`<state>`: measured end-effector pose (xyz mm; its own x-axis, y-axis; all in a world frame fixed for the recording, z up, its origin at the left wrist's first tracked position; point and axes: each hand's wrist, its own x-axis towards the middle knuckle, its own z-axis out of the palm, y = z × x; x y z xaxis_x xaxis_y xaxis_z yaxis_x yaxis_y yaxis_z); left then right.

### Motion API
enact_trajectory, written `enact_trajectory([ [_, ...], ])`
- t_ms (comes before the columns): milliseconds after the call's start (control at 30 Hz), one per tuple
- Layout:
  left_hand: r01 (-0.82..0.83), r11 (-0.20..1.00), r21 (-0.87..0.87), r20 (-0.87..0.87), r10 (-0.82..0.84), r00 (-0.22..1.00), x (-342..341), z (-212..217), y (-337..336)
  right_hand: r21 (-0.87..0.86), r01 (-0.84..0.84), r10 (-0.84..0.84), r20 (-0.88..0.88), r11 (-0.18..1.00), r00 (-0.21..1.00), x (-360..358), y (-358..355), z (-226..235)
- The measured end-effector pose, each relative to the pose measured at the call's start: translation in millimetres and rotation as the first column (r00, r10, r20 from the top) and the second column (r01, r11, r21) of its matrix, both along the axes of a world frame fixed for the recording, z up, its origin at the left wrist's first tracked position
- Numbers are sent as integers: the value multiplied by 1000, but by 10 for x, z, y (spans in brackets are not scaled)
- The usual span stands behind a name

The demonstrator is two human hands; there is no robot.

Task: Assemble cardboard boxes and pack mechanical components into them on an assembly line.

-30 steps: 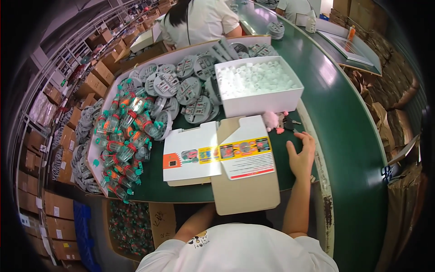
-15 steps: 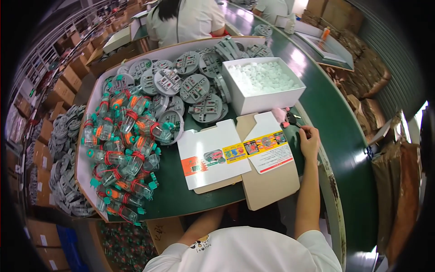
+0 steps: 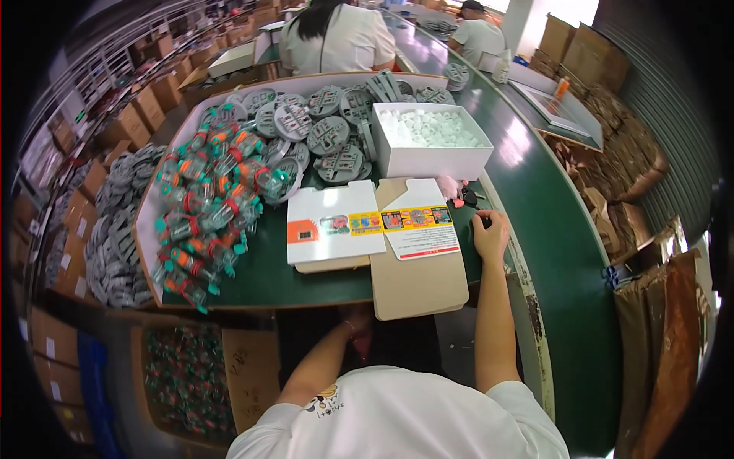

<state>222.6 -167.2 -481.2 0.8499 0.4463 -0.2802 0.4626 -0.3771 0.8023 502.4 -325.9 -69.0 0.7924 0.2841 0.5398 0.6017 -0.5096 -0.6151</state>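
My right hand (image 3: 492,234) rests at the right edge of the green table, fingers curled together. A small dark patch shows between thumb and fingers; what it is, I cannot make out. Just beyond it lie some black keys (image 3: 471,197) with a pink plush pendant (image 3: 451,187). To its left are flat printed white cartons (image 3: 336,200), unfolded, with brown inner faces (image 3: 420,287); one flap hangs over the table's front edge. My left hand (image 3: 358,324) is low in front of the table, in shadow above my lap, its fingers hard to see.
A white box of small white pieces (image 3: 432,164) stands behind the cartons. Grey round bases (image 3: 329,135) and clear bottle-like parts with teal ends (image 3: 205,222) heap at the left. A green conveyor (image 3: 566,229) runs along the right. An open carton (image 3: 187,375) sits below left. Co-workers are ahead.
The whole view has shifted, showing more below the table. My left hand now shows dimly under the table edge. My right hand stays beside the keys, its fingers more curled.
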Motion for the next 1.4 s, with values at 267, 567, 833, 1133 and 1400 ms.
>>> enact_trajectory([
  [267, -27, 995, 93, -51, 32, 998, -336, 1494, -5, 25, -46, 45, 28, 999, 999, 61, -80, -45],
  [567, 340, 908, -244, 151, -310, 939, -1291, 4328, -98, 38, -46, 47, -27, 998, 999, 201, -119, -110],
  [833, 82, 860, -503, 787, 417, 454, -1242, 4933, 539, 322, -74, 33, 131, 944, 991, -103, 113, 489],
  [1133, -516, 822, -240, 711, 511, 483, -828, 4335, 657, -8, -465, 439, 344, 885, 830, 196, 1569, 1450],
  [1400, -613, 776, -148, 680, 530, 507, -812, 4286, 663, -413, -643, 641, -166, 645, 749, -371, 2137, 1550],
])
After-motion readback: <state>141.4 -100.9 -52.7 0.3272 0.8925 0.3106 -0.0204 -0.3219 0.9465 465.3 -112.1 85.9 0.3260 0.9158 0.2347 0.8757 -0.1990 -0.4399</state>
